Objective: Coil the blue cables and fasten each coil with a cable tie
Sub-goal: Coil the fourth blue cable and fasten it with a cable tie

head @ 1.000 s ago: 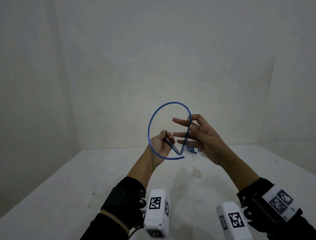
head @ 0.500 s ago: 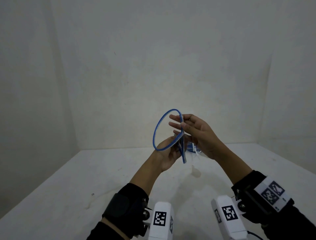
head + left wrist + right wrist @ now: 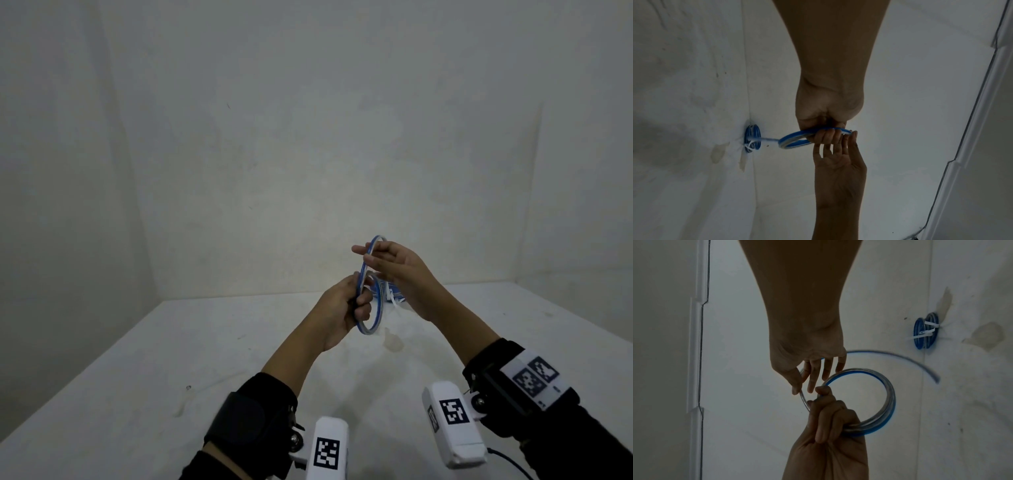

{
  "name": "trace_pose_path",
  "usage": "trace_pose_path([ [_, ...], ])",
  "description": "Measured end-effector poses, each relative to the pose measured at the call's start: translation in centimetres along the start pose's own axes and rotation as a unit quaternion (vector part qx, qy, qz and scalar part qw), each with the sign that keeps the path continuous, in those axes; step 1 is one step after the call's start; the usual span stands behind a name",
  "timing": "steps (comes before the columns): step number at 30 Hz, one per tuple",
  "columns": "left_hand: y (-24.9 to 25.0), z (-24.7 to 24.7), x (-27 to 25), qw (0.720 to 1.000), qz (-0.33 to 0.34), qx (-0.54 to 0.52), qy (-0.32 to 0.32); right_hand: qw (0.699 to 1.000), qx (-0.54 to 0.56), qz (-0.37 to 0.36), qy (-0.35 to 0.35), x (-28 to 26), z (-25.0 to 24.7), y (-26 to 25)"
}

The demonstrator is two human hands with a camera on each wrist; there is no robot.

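Since a moment ago the wide single loop has tightened into a small multi-turn blue cable coil [image 3: 368,301], and the hands have drawn together. Nearest, the left hand [image 3: 337,310] holds the coil above the white table [image 3: 171,359], fingers curled around its turns. Just beyond, the right hand [image 3: 399,270] guides the cable's loose run between thumb and extended fingers [image 3: 812,378], its free end [image 3: 929,369] arcing away. Farther back, finished coils [image 3: 925,331] lie on the table near the wall, bound with white cable ties [image 3: 920,335].
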State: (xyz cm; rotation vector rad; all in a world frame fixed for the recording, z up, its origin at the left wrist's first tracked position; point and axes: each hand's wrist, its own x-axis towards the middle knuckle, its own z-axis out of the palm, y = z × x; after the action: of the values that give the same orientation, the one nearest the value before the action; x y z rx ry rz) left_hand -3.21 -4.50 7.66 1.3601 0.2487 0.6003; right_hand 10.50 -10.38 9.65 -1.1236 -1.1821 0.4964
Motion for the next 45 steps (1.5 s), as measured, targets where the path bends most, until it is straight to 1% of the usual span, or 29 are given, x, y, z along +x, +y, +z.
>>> trace_pose_path([
  [4,-0.5,-0.2,0.1,0.999,0.026,0.019,0.011,0.999,-0.028,0.01,0.023,0.2,-0.3,0.3],
  [6,-0.6,-0.2,0.1,0.999,0.039,0.03,0.011,0.999,-0.025,0.021,0.037,0.2,-0.4,0.6],
  [9,-0.4,-0.2,0.1,0.994,0.059,0.09,0.012,0.997,-0.028,0.037,0.055,0.1,-0.4,1.1],
  [12,-0.2,-0.3,0.2,0.985,0.074,0.157,0.017,0.997,-0.041,0.035,0.061,-0.2,-0.3,1.4],
  [15,0.1,-0.9,0.2,0.984,0.079,0.157,0.019,0.995,-0.05,0.033,0.085,-0.4,-0.6,1.7],
  [17,0.4,-1.4,0.1,0.987,0.082,0.138,0.025,0.99,-0.069,0.013,0.126,-0.4,-1.1,1.9],
  [19,0.8,-1.8,0.1,0.988,0.084,0.128,0.023,0.977,-0.131,-0.04,0.163,-0.6,-1.9,2.3],
  [20,0.9,-2.0,0.1,0.988,0.086,0.128,0.02,0.972,-0.159,-0.063,0.163,-0.6,-2.2,2.4],
  [21,1.0,-2.1,0.1,0.988,0.086,0.129,0.017,0.971,-0.178,-0.075,0.143,-0.7,-2.4,2.4],
  [24,1.3,-2.3,0.2,0.988,0.089,0.126,0.014,0.976,-0.212,-0.049,0.033,-0.8,-2.1,2.3],
  [26,1.3,-2.5,0.5,0.989,0.089,0.115,0.021,0.975,-0.215,-0.048,0.001,-0.9,-1.7,2.3],
  [27,1.3,-2.6,0.6,0.99,0.087,0.105,0.024,0.977,-0.206,-0.056,0.003,-1.0,-1.6,2.5],
  [29,1.4,-2.8,0.8,0.993,0.083,0.081,0.03,0.986,-0.153,-0.064,0.013,-1.1,-1.3,2.6],
  [32,1.5,-2.8,0.9,0.995,0.084,0.038,0.039,0.998,-0.046,-0.033,0.004,-1.6,-0.7,2.7],
  [36,1.5,-2.6,1.1,0.994,0.09,-0.039,0.048,0.999,0.044,-0.016,-0.004,-2.2,0.6,2.7],
  [38,1.5,-2.5,1.2,0.991,0.083,-0.09,0.049,0.996,0.09,-0.007,-0.001,-2.2,1.2,2.7],
  [41,1.4,-2.4,1.2,0.987,0.078,-0.129,0.047,0.983,0.177,0.035,0.005,-2.4,1.9,2.2],
  [45,1.2,-2.7,1.3,0.984,0.083,-0.143,0.062,0.961,0.263,0.079,-0.035,-2.7,2.3,1.6],
])
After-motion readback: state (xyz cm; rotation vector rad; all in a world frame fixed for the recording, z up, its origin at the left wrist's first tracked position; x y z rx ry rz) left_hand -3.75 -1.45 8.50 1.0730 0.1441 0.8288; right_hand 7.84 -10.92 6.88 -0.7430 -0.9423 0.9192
